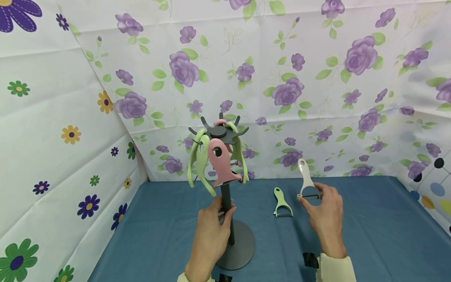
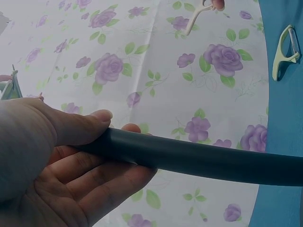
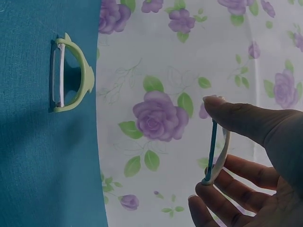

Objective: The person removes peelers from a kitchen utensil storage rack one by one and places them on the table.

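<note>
My left hand grips the dark post of a utensil stand, thumb on one side and fingers round the other. From the stand's hooked top hang several peelers, among them a pink peeler in front and a light green peeler to its left. Off to the right, my right hand pinches a white peeler by its blade end, handle upward, above the table. In the right wrist view, thumb and fingers span the head of that peeler. Another green peeler lies flat between the stand and my right hand.
A blue cloth covers the table. Behind it hangs a white sheet with purple roses, and a flowered sheet closes off the left side. A dotted sheet stands at the right edge.
</note>
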